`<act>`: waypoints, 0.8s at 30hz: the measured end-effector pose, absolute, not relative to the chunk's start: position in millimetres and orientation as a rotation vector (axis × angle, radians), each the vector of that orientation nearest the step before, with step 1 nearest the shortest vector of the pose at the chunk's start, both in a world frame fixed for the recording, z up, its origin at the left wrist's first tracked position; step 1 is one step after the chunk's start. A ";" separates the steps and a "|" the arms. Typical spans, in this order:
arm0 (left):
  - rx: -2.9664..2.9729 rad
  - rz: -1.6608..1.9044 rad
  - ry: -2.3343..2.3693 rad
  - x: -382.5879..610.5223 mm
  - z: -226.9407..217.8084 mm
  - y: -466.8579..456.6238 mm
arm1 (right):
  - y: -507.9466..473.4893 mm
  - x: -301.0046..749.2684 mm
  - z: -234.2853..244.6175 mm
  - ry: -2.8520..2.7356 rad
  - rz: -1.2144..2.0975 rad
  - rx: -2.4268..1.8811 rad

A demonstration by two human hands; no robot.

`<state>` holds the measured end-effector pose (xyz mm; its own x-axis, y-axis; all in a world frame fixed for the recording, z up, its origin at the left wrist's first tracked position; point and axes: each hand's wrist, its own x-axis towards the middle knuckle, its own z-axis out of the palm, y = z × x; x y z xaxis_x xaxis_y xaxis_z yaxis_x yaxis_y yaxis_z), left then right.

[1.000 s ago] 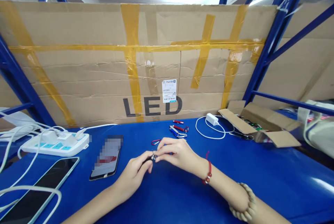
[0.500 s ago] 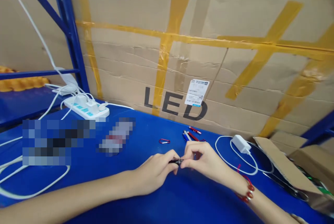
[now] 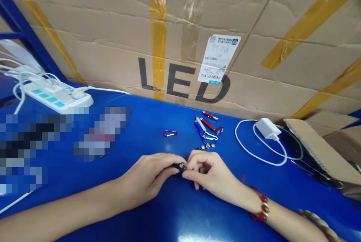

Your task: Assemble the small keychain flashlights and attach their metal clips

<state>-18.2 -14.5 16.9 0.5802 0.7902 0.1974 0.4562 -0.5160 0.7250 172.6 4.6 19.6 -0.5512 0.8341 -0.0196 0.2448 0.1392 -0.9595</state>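
Observation:
My left hand (image 3: 155,176) is closed around a small black cylinder (image 3: 178,166), which looks like a mini flashlight; most of it is hidden in the fingers. At its right end, the thumb and index finger of my right hand (image 3: 207,168) pinch close together against the tip. Whether they grip a small part there I cannot make out. Just beyond the right hand lie several small round silvery pieces (image 3: 208,145), like button cells. Farther back are a blue mini flashlight (image 3: 199,129), a silver one (image 3: 201,124) and a red one (image 3: 208,124) with carabiner clips. A loose red carabiner (image 3: 170,133) lies left of them.
Another red tube (image 3: 210,115) lies near the big cardboard box (image 3: 118,46) marked LED. A white charger (image 3: 267,128) with a looped cable and an open carton (image 3: 318,151) are on the right. At left stands a power strip (image 3: 56,97) beside blurred-out items.
The view has tilted down and come closer, so the button cells and clips now show. Both hands stay together at the black cylinder, with the right fingers still at its end.

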 end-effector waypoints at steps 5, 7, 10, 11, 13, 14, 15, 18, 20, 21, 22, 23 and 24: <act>2.074 0.668 1.041 -20.8 20.1 -17.6 | 5.6 181.0 15.5 -2.197 0.758 -0.843; 2.104 0.660 1.015 -21.0 20.2 -19.0 | 6.1 185.1 15.0 -2.274 0.560 -0.739; 2.172 0.628 0.977 -20.2 18.9 -21.6 | 6.4 189.4 15.1 -2.328 0.442 -0.580; 2.194 0.620 0.972 -19.7 18.3 -22.6 | 6.4 190.3 15.3 -2.335 0.444 -0.545; 2.239 0.627 0.967 -18.4 17.8 -24.7 | 5.9 191.1 16.1 -2.337 0.455 -0.514; 2.263 0.642 0.961 -17.8 17.9 -25.7 | 5.6 191.1 16.8 -2.337 0.445 -0.514; 2.285 0.659 0.958 -17.2 18.5 -26.7 | 5.4 190.9 17.7 -2.336 0.424 -0.517; 2.344 0.699 0.977 -16.0 22.3 -29.5 | 4.6 189.9 20.9 -2.331 0.376 -0.524; 2.374 0.690 1.006 -16.1 25.6 -31.5 | 4.3 189.7 22.1 -2.322 0.387 -0.513; 2.388 0.678 1.018 -16.5 27.0 -32.5 | 4.1 189.8 22.2 -2.322 0.408 -0.507; 2.403 0.665 1.023 -17.0 28.2 -33.6 | 4.0 190.0 22.0 -2.322 0.439 -0.497; 2.420 0.653 1.028 -17.7 29.1 -34.6 | 4.0 190.3 21.6 -2.322 0.472 -0.484; 2.437 0.639 1.034 -18.5 29.5 -35.4 | 4.0 190.6 21.0 -2.327 0.503 -0.469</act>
<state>-18.5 -35.4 29.5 0.6186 0.7457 0.2477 0.5551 -0.6378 0.5338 190.6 4.0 21.0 -0.6895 0.4612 0.5584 0.1897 0.8591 -0.4754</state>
